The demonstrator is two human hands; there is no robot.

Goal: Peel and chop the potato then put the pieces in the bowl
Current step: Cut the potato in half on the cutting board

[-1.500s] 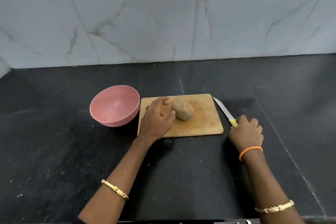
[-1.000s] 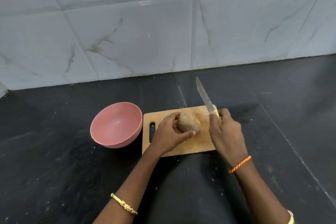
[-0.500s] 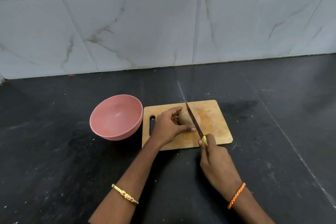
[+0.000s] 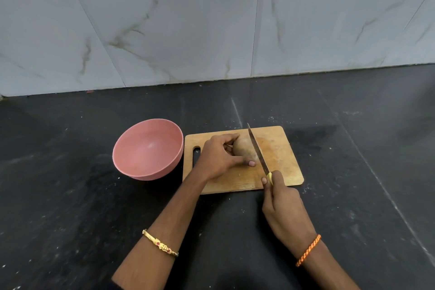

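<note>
A brown unpeeled potato (image 4: 243,149) lies on the wooden cutting board (image 4: 280,162). My left hand (image 4: 217,159) grips its left side, thumb at the near end and fingers over the far end. My right hand (image 4: 281,209) grips the yellow handle of a knife (image 4: 256,148). The blade runs away from me across the potato's right side and rests against it. A pink bowl (image 4: 148,148) stands just left of the board with nothing in it.
The board and bowl sit on a dark stone counter (image 4: 70,207). A white marble-tiled wall (image 4: 211,26) rises behind it. Counter stretches to the right of the board and in front of it.
My right hand picked the knife up from the counter right of the board and brought the blade onto the potato. My left hand closed round the potato and holds it still.
</note>
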